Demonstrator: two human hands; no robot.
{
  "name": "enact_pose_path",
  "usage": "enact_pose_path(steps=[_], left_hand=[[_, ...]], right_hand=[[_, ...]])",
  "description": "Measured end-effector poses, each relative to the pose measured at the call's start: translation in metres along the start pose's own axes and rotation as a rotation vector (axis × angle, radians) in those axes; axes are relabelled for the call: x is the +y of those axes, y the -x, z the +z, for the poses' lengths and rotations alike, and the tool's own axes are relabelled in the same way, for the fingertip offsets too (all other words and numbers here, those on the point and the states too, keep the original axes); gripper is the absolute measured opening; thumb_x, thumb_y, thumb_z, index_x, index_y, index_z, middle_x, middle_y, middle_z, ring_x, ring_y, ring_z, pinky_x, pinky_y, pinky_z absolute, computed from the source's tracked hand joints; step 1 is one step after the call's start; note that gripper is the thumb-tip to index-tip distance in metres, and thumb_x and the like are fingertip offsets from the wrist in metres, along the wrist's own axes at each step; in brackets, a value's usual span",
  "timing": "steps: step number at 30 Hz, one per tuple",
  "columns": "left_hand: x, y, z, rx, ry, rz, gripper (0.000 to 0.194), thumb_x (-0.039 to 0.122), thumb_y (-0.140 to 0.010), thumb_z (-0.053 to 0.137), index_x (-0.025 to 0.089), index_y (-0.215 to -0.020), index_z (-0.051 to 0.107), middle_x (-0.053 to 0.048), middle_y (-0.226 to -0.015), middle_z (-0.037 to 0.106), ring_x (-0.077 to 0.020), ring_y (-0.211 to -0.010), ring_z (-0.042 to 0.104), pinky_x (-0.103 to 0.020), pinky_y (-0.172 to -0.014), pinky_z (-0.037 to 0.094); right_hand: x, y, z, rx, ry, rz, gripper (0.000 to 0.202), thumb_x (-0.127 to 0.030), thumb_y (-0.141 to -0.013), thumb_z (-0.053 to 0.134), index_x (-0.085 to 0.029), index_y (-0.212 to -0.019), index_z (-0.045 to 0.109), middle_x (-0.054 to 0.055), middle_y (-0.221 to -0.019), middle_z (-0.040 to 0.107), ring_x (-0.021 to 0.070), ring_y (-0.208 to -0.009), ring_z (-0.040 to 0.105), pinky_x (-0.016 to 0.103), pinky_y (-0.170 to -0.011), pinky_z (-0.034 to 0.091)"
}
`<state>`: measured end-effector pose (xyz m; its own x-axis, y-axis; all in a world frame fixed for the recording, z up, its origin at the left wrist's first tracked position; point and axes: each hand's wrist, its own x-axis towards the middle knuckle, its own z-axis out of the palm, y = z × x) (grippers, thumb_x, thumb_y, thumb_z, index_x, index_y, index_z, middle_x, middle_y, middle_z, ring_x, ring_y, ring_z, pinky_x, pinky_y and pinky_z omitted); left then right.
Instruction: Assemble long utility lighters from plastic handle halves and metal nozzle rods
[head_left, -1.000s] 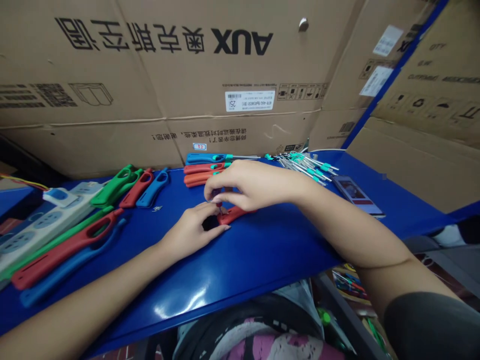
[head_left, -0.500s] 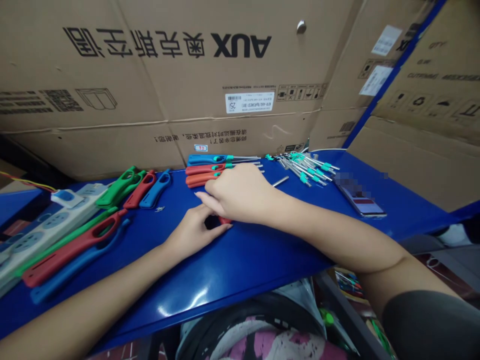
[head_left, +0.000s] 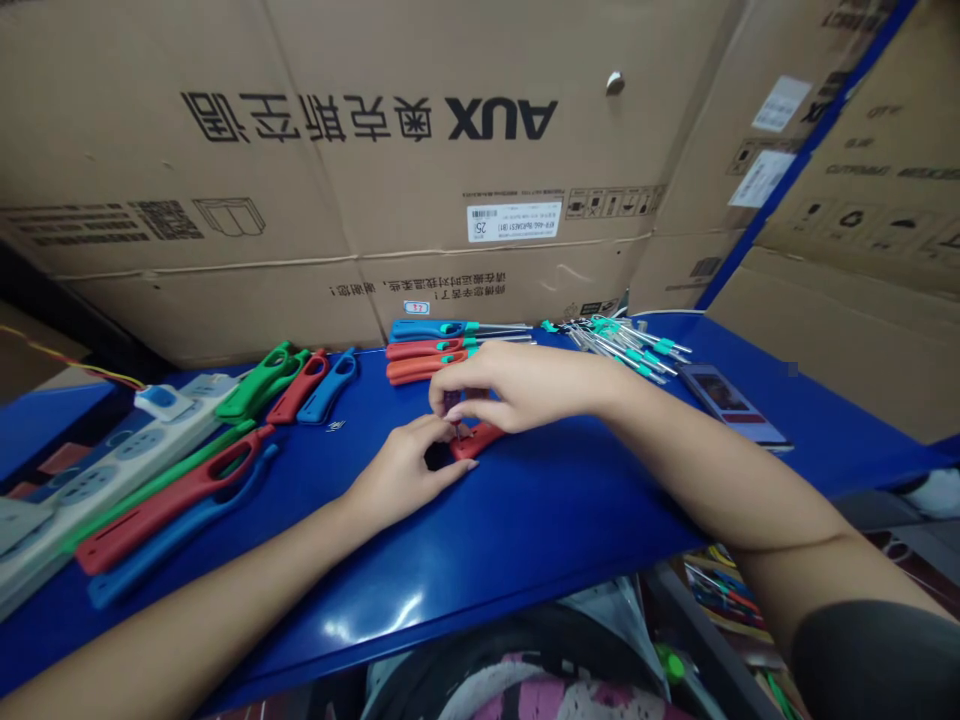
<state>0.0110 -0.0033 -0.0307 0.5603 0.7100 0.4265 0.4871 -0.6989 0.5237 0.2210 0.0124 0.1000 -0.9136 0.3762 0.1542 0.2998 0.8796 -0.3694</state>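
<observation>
A red lighter (head_left: 477,441) lies on the blue table. My left hand (head_left: 405,462) pinches its left end between thumb and fingers. Above it, my right hand (head_left: 502,385) is closed around what looks like a small screwdriver (head_left: 452,402), held upright with its thin shaft down at the lighter's left end. My fingers cover much of the tool, and the right hand hides the lighter's far end. Just behind lie a blue lighter (head_left: 424,329) and two red ones (head_left: 411,371) with metal tubes and green collars.
Left on the blue table (head_left: 360,575) are green, red and blue lighter shells (head_left: 172,500), a white power strip (head_left: 127,455) and tiny metal pins (head_left: 335,426). Green-collared metal tubes (head_left: 630,350) and a phone (head_left: 731,405) lie right. A cardboard wall (head_left: 322,200) stands behind.
My right hand has shifted and opened up the view of the screwdriver and the red lighter under it. My left hand keeps its grip. The whole view has moved slightly.
</observation>
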Motion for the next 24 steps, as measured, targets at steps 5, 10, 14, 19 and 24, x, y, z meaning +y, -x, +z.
enact_pose_path(steps=[5, 10, 14, 19, 24], left_hand=[[0.004, -0.001, -0.001, 0.013, 0.018, -0.011, 0.013, 0.025, -0.083, 0.074, 0.018, -0.091, 0.066, -0.003, -0.091, 0.072, -0.0188, -0.081, 0.068, -0.029, -0.075, 0.054], [0.008, -0.002, -0.002, -0.006, 0.026, -0.032, 0.011, 0.024, -0.083, 0.071, 0.018, -0.092, 0.067, -0.005, -0.095, 0.073, -0.021, -0.085, 0.069, -0.032, -0.077, 0.055], [0.009, -0.003, -0.002, -0.004, 0.031, -0.011, 0.008, 0.023, -0.084, 0.068, 0.02, -0.091, 0.068, -0.005, -0.094, 0.074, -0.0217, -0.086, 0.07, -0.033, -0.078, 0.057], [0.01, -0.004, -0.003, -0.014, 0.02, -0.016, 0.01, 0.021, -0.083, 0.069, 0.02, -0.093, 0.069, -0.005, -0.097, 0.076, -0.0222, -0.088, 0.071, -0.033, -0.08, 0.058], [0.012, -0.006, -0.003, -0.041, -0.021, -0.029, 0.019, 0.022, -0.083, 0.067, 0.016, -0.101, 0.067, -0.008, -0.1, 0.076, -0.0245, -0.089, 0.072, -0.037, -0.08, 0.057]], right_hand=[[-0.013, -0.004, 0.004, 0.056, 0.16, 0.177, 0.013, -0.011, -0.089, 0.057, -0.014, -0.093, 0.069, 0.004, -0.08, 0.071, 0.0138, -0.069, 0.058, 0.025, -0.063, 0.036], [-0.034, -0.008, 0.012, 0.112, 0.326, 0.41, 0.011, -0.017, -0.087, 0.061, -0.012, -0.085, 0.07, 0.01, -0.08, 0.072, 0.0181, -0.069, 0.062, 0.027, -0.059, 0.032], [-0.042, -0.012, 0.02, 0.16, 0.398, 0.47, 0.021, -0.027, -0.095, 0.057, -0.012, -0.091, 0.071, 0.013, -0.083, 0.074, 0.0223, -0.073, 0.069, 0.028, -0.059, 0.035], [-0.037, -0.013, 0.028, 0.189, 0.473, 0.497, 0.033, -0.043, -0.097, 0.055, -0.014, -0.094, 0.071, 0.014, -0.085, 0.076, 0.0283, -0.078, 0.072, 0.03, -0.061, 0.038], [-0.025, -0.007, 0.048, 0.327, 0.509, 0.519, 0.045, -0.052, -0.1, 0.046, -0.013, -0.101, 0.069, 0.012, -0.082, 0.075, 0.0231, -0.074, 0.07, 0.027, -0.058, 0.032]])
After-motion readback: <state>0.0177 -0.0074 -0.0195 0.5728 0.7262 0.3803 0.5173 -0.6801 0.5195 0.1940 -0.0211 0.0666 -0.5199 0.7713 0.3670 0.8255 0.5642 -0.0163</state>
